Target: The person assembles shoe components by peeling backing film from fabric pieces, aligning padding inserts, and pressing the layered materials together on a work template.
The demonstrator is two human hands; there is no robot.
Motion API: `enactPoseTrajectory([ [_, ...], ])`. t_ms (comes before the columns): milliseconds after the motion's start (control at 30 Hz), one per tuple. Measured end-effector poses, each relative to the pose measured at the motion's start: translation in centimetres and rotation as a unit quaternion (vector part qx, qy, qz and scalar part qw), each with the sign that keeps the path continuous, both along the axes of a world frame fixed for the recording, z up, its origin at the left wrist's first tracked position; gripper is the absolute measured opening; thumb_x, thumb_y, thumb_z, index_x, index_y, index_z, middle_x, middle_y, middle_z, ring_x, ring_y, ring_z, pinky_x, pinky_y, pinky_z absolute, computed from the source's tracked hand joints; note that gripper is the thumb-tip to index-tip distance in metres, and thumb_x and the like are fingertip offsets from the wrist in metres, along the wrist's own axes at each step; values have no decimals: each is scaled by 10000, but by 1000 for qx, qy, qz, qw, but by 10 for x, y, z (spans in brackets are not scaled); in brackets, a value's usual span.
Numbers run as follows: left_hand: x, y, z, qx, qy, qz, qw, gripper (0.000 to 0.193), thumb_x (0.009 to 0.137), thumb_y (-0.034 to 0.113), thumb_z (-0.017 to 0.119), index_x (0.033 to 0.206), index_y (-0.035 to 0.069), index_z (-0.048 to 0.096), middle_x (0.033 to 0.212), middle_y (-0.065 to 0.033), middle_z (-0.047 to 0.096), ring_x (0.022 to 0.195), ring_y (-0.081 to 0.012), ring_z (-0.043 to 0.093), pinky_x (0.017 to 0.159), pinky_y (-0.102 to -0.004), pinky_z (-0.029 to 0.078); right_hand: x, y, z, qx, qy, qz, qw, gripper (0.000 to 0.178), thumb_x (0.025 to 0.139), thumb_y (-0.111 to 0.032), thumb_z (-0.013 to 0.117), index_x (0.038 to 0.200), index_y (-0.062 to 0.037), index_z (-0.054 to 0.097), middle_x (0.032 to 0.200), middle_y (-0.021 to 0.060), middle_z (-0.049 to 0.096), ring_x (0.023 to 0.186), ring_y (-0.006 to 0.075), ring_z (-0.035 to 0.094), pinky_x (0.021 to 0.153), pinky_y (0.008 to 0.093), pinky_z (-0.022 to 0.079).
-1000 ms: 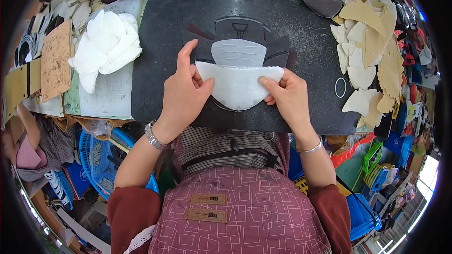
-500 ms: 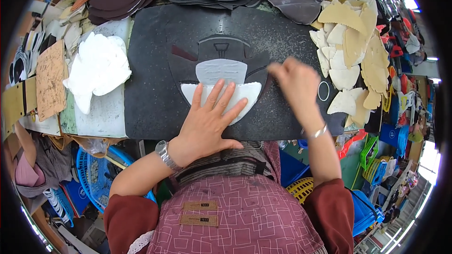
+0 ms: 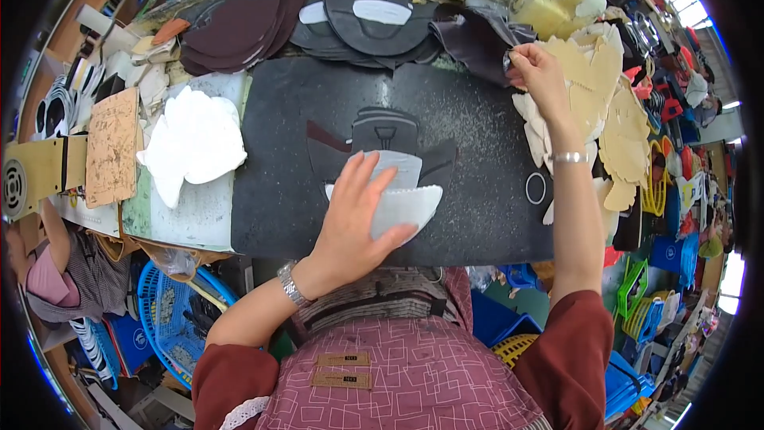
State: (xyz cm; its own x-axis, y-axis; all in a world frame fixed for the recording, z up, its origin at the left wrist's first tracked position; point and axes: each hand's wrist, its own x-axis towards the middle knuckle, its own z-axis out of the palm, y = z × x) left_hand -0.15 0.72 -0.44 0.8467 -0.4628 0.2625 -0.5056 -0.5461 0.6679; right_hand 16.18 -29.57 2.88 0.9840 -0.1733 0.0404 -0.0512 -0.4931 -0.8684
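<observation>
A dark, flat-laid shoe upper point(image 3: 443, 163) is on the black work mat point(image 3: 294, 95) in front of me. It carries a grey-white patch point(image 3: 404, 169) and, nearer to me, a white crescent piece point(image 3: 410, 211) with a toothed edge. My left hand point(image 3: 350, 215) is open, its fingers spread over the left part of the crescent. Whether the palm presses down cannot be told. At the back right, my right hand point(image 3: 541, 80) has its fingertips pinched at the edge of a crumpled dark leather piece point(image 3: 469, 44).
Stacked maroon pieces point(image 3: 235, 32) and dark uppers point(image 3: 374, 28) lie along the back. White pieces point(image 3: 195, 143) are heaped left, beside a cork-like board point(image 3: 113, 147). Cream toothed pieces point(image 3: 589, 72) and a white ring point(image 3: 536, 189) lie right. A blue basket point(image 3: 151, 310) stands below left.
My right hand has moved from beside the upper to the dark leather at the back right and closed on its edge. My left hand stays over the crescent, and the view has shifted.
</observation>
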Motion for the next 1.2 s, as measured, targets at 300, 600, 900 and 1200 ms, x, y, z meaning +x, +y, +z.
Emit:
enactPoseTrajectory([
  [300, 66, -30, 57, -74, -392, -5, 917, 331, 715, 74, 605, 1031, -21, 596, 1115, -180, 570, 1070, -330, 537, 890, -398, 448, -132, 130, 36, 627, 8, 80, 775, 134, 897, -120, 496, 1006, -44, 516, 1030, 35, 572, 959, 117, 534, 868, 287, 420],
  [600, -17, -8, -21, 98, -317, -172, 928, 288, 735, 139, 554, 989, 18, 620, 1017, -123, 610, 968, -253, 592, 834, -344, 480, -235, 94, -43, 451, 359, 53, 815, 219, 903, -198, 514, 929, 15, 555, 800, 147, 627, 656, 174, 639, 553, 248, 537],
  [900, -42, -22, 13, -223, 194, -268, 917, 490, 746, 172, 659, 1185, 20, 505, 1126, -151, 566, 999, -300, 574, 836, -344, 482, -248, 77, 21, 437, 138, 173, 872, 156, 826, -70, 560, 804, 68, 628, 659, 160, 635, 578, 200, 633, 533, 263, 520],
  [1200, -33, 3, 18, -209, 309, -14, 928, 312, 789, 67, 643, 1080, -26, 577, 928, -112, 646, 774, -148, 640, 695, -238, 514, -213, 132, -29, 300, 220, 74, 925, 239, 808, -134, 658, 657, 28, 567, 622, 105, 627, 524, 121, 596, 473, 222, 474],
])
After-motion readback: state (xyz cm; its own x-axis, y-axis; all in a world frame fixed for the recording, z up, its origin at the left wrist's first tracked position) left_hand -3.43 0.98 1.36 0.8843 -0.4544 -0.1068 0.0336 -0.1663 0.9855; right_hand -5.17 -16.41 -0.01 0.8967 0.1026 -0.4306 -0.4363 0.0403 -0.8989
